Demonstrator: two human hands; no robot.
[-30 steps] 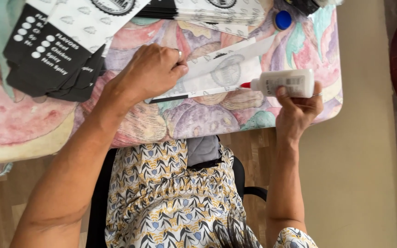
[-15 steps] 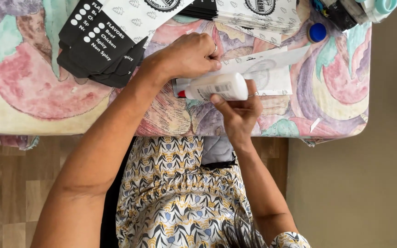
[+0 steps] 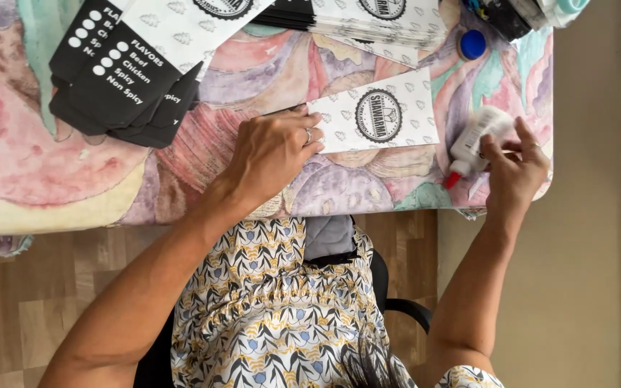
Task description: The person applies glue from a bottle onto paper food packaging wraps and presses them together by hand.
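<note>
Glue bottle (image 3: 477, 140) is showing only partly: right hand (image 3: 513, 171) is covering its far-right side, red nozzle pointing near-left. Fingers are clamping around the bottle near the table's right edge. White printed sleeve (image 3: 375, 118) is lying flat left of it; left hand (image 3: 271, 154) is pressing its left end, fingers together, fingertips hiding that edge. Black sleeve stack (image 3: 120, 82) is getting cut off far left.
</note>
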